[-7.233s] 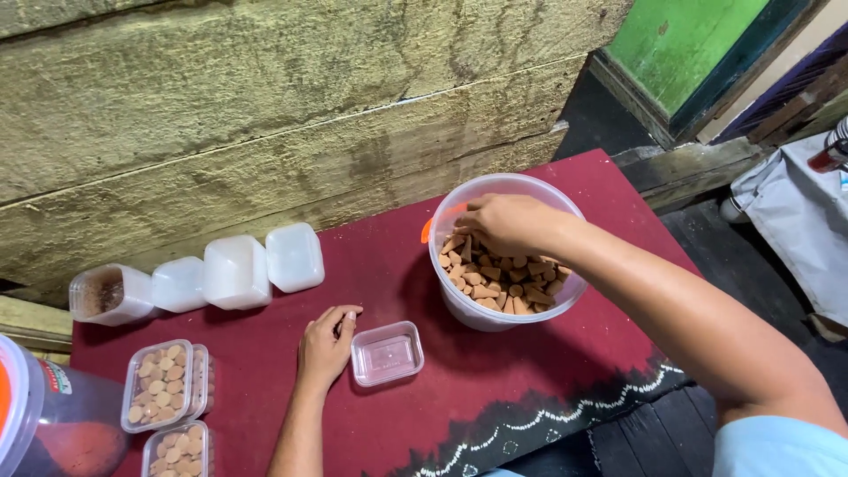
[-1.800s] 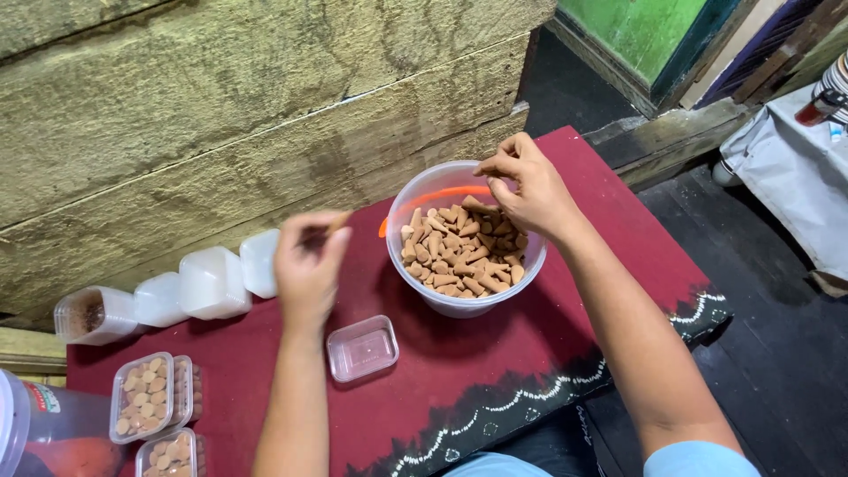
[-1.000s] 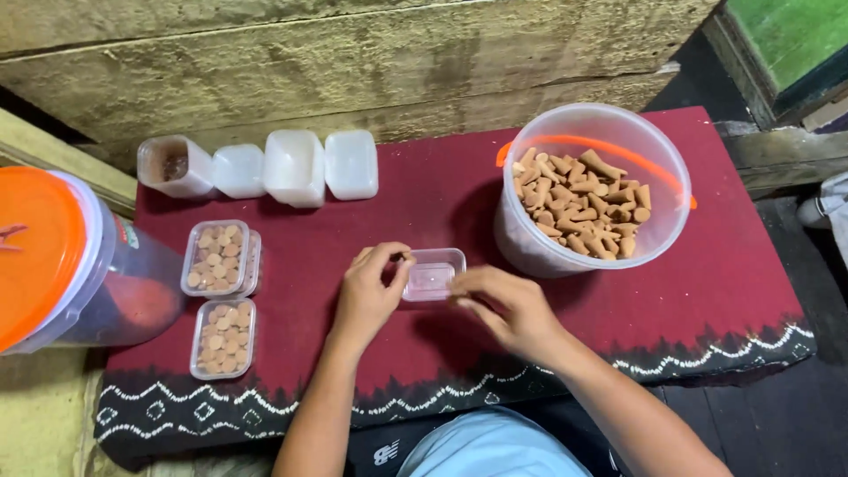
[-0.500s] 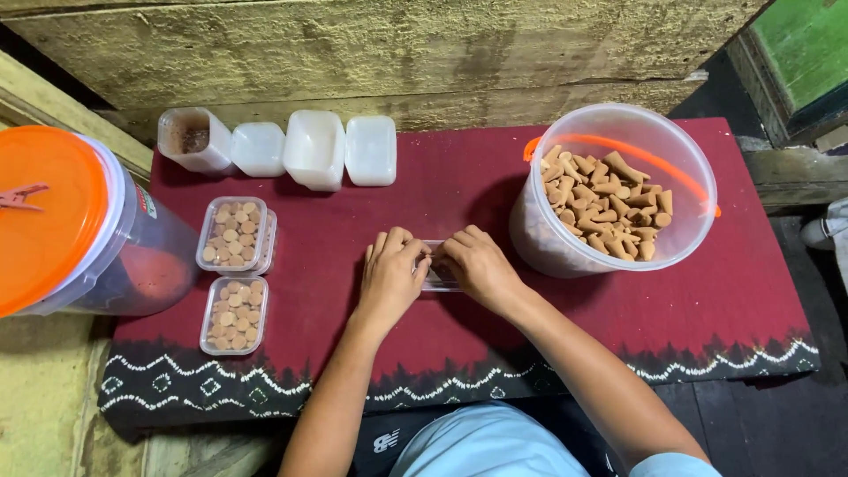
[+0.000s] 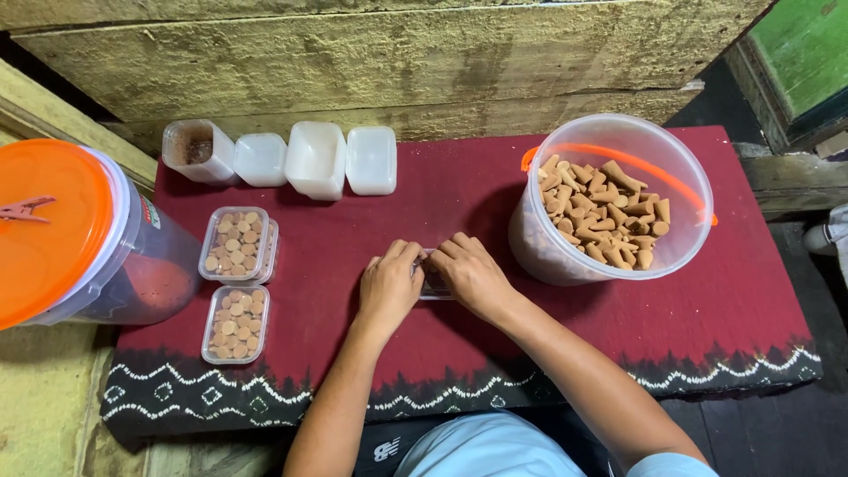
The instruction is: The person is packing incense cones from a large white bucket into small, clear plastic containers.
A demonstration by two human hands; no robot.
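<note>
Small clear plastic box (image 5: pixel 432 284): it sits on the red cloth (image 5: pixel 459 194) near the middle of the table, just left of the big clear bucket (image 5: pixel 618 256), and is almost wholly covered by both hands. The left hand (image 5: pixel 389 287) cups its left end, fingers curled over the top edge; the right hand (image 5: pixel 471 276) clasps its right end the same way, so that the fingertips of the two nearly meet above it. Whether a lid is on cannot be told. The box looks thin-walled and light, likely to flex and slide under pressure; its short ends and rim seem the firmest places to hold. The bucket holds brown cone-shaped pieces (image 5: pixel 605 212). To the left lie two filled boxes (image 5: pixel 237 274); at the far edge stands a row of white tubs (image 5: pixel 314 159); a large orange-lidded container (image 5: pixel 62 230) stands far left.
</note>
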